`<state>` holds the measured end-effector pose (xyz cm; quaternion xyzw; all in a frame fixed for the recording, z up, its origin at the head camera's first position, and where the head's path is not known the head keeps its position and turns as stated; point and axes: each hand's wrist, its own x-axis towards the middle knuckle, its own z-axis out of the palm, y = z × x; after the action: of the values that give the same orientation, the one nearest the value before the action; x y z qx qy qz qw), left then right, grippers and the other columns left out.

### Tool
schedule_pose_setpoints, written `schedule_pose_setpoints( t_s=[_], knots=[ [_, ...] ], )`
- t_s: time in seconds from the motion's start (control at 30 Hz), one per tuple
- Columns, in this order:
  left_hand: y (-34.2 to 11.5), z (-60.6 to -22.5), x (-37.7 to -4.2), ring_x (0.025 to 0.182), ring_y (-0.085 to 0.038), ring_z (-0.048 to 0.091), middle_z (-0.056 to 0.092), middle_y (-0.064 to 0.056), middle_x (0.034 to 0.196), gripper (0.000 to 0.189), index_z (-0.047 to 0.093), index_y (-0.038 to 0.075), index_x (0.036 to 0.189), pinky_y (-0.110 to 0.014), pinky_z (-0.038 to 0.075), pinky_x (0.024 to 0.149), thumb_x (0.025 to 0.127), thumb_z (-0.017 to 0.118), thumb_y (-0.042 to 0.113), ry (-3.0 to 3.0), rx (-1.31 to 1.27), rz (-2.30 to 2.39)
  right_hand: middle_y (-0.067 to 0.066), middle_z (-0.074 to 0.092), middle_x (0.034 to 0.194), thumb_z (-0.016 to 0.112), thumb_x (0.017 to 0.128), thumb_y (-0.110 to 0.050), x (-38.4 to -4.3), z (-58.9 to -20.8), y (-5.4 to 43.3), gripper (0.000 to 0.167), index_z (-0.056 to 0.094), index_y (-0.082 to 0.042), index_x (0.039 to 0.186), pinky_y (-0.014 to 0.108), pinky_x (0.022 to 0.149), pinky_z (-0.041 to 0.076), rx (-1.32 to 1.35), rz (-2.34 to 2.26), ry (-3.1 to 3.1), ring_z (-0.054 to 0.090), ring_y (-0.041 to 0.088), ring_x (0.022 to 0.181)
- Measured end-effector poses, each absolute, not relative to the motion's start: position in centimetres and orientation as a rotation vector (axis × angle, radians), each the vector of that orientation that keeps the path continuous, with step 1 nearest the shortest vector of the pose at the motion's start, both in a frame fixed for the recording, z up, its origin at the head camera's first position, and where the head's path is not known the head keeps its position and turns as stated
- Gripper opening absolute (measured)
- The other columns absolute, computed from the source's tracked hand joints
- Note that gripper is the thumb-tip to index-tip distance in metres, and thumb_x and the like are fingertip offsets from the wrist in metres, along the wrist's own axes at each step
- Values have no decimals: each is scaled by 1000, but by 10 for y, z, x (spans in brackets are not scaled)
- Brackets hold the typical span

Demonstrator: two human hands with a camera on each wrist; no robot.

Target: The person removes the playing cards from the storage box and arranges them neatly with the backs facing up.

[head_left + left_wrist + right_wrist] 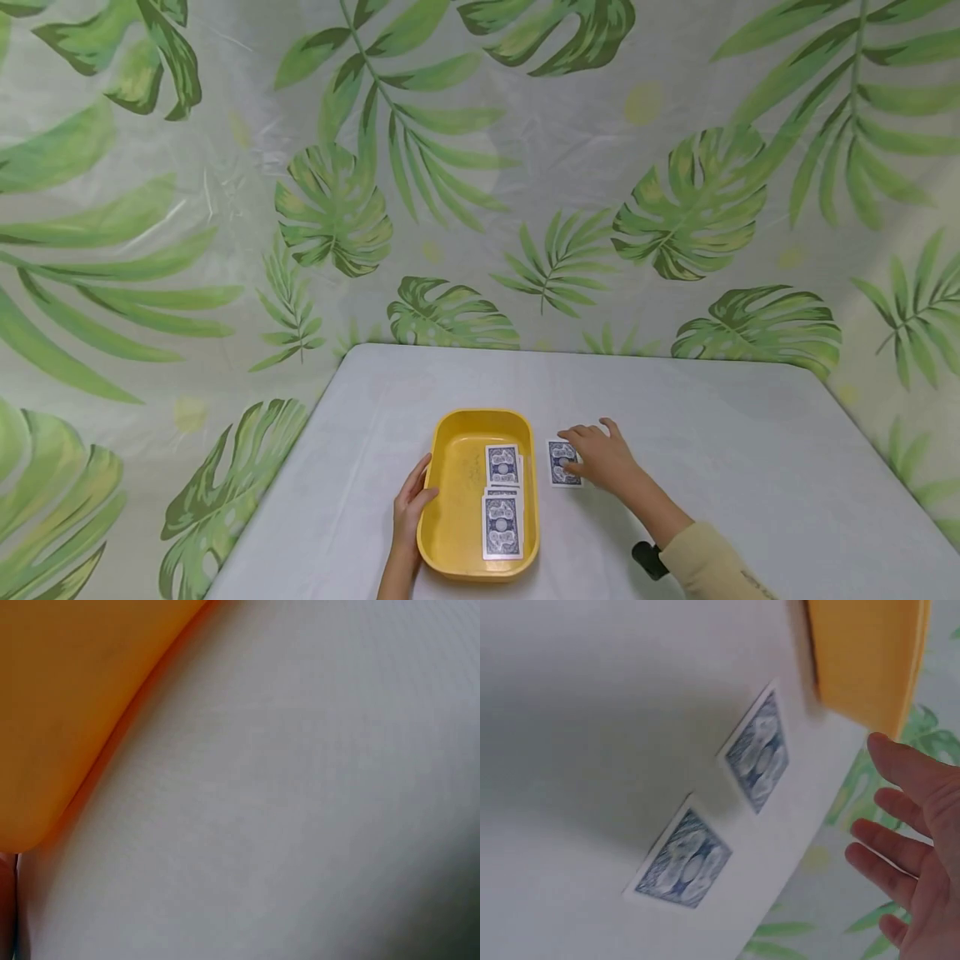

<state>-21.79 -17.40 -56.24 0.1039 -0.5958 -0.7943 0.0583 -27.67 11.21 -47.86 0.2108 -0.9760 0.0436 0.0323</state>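
Observation:
My left hand (411, 508) grips the left side of a yellow plastic tray (450, 467), thumb over the rim and fingers along the outside wall. Inside the tray, along its right side, lie several playing cards (502, 527) with blue patterned backs up, some overlapping. To the right of the tray, my right hand (600, 457) hovers over a face-down card (562, 454), its fingers spread and partly covering it. From the right wrist, two blue-backed cards (684, 862) show flat on the table beside the tray, with the right hand's fingers loosely extended and holding nothing.
A white cloth covers the table (720, 450). Behind it hangs a pale curtain (570, 150) printed with green leaves. A small black device (648, 560) sits at the right wrist, beside a beige sleeve (712, 562).

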Motion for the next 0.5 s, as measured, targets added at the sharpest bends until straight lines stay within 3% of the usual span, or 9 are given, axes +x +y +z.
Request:
schedule_pose_setpoints(
  t_s=[0.5],
  knots=[
    [-174,-561,-217,129,-25,38,36,-15,143,55,42,11,137,-13,42,87,83,49,2,-1800,344,-2402,5,58,123,70,75,-35,-255,-458,66,53,56,-11,121,51,105,26,748,200,-2874,53,24,113]
  ],
)
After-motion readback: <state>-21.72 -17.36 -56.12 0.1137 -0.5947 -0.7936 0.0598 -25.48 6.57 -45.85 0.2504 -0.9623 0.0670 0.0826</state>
